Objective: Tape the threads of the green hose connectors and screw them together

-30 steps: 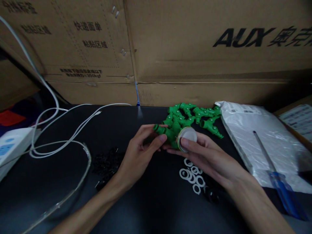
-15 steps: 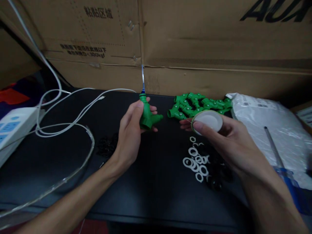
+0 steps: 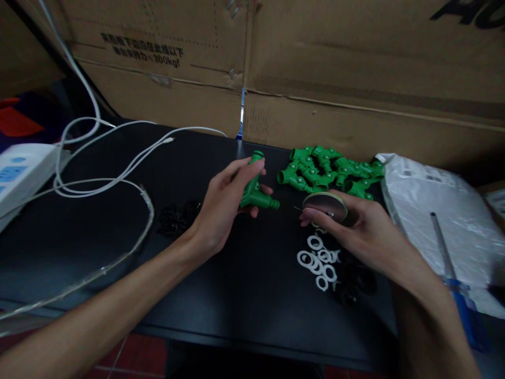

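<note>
My left hand (image 3: 226,200) is closed around a green plastic hose connector (image 3: 258,198). One ribbed end of the connector points right, and another end rises above my thumb. My right hand (image 3: 355,223) grips a small round disc-shaped thing (image 3: 329,204) with a pale greenish rim; whether it is a tin or a spool I cannot tell. A thin, needle-like line sticks out leftward by my right fingertips. The two held things are apart. Below my right hand lie several white ring washers (image 3: 315,258) and some black round parts (image 3: 357,281).
Behind my right hand sits a pile of green connectors (image 3: 315,168). A white plastic package (image 3: 437,210) and a blue-handled screwdriver (image 3: 453,273) are at the right. Small black parts (image 3: 177,218), white cables (image 3: 130,163) and a power strip (image 3: 27,168) lie left. Cardboard (image 3: 355,63) stands behind.
The view has shifted slightly. My left hand has turned the connector so that its ribbed end points right, nearer my right hand. The round thing in my right hand has tilted, showing a darker face.
</note>
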Action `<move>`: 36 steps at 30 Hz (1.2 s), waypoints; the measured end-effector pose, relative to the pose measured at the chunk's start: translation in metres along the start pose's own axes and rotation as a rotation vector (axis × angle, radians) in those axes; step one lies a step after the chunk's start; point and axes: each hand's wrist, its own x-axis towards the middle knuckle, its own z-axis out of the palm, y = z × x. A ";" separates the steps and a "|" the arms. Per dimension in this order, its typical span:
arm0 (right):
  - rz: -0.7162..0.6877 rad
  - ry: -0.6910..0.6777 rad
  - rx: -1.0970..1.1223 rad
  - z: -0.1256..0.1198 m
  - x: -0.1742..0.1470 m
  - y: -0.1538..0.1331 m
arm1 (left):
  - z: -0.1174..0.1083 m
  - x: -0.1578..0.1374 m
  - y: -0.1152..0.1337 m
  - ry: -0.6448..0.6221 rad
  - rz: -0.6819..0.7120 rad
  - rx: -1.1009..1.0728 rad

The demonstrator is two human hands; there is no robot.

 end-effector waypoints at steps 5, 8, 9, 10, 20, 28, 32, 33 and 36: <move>0.023 0.112 0.210 0.001 -0.002 -0.010 | 0.000 -0.003 0.000 -0.013 -0.020 0.078; 0.103 0.076 0.465 0.008 -0.002 -0.011 | -0.002 -0.003 -0.001 -0.005 -0.001 0.170; 0.129 0.069 0.532 0.010 -0.002 -0.011 | -0.002 -0.003 -0.001 -0.006 0.002 0.200; 0.148 0.064 0.585 0.011 -0.003 -0.011 | -0.002 -0.004 -0.001 -0.016 -0.005 0.228; 0.093 0.013 0.643 0.017 -0.004 -0.015 | 0.002 -0.014 -0.002 -0.193 -0.122 0.310; 0.090 0.009 0.665 0.024 -0.002 -0.020 | 0.003 -0.019 -0.005 -0.248 -0.116 0.229; 0.086 0.008 0.656 0.024 -0.003 -0.022 | 0.003 -0.021 -0.008 -0.233 -0.074 0.245; 0.086 0.011 0.649 0.024 -0.003 -0.022 | 0.003 -0.022 -0.008 -0.225 -0.066 0.248; 0.081 0.021 0.634 0.024 -0.003 -0.024 | 0.003 -0.023 -0.009 -0.209 -0.057 0.251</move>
